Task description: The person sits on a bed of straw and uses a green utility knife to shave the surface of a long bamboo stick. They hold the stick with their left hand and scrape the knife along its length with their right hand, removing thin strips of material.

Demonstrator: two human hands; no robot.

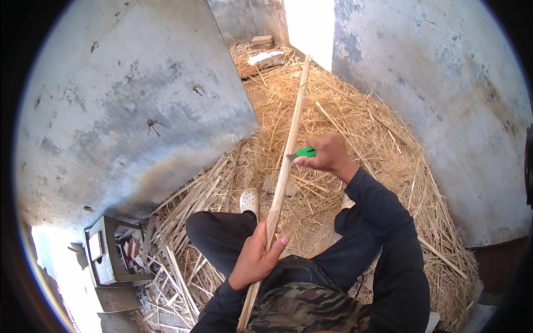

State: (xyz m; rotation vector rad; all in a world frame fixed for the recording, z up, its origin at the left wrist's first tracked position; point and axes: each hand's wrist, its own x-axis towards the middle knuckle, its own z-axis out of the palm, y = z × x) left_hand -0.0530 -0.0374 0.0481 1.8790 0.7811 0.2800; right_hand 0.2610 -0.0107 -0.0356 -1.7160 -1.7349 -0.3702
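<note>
A long, pale strip of split wood or bamboo (292,130) slants from my lap up and away, its far end over the straw-like litter. My left hand (259,256) is wrapped round its lower part, close to my lap. In my right hand (330,152) is a small green-handled knife (305,152), held in a closed fist. Its short blade touches the right edge of the strip about midway along. The blade's exact shape is too small to make out.
Pale shavings and split strips (383,150) cover the floor around my feet. Grey walls rise at left (122,111) and right (433,89). A small wooden cabinet (114,252) stands at lower left, and a brick (262,41) lies at the back.
</note>
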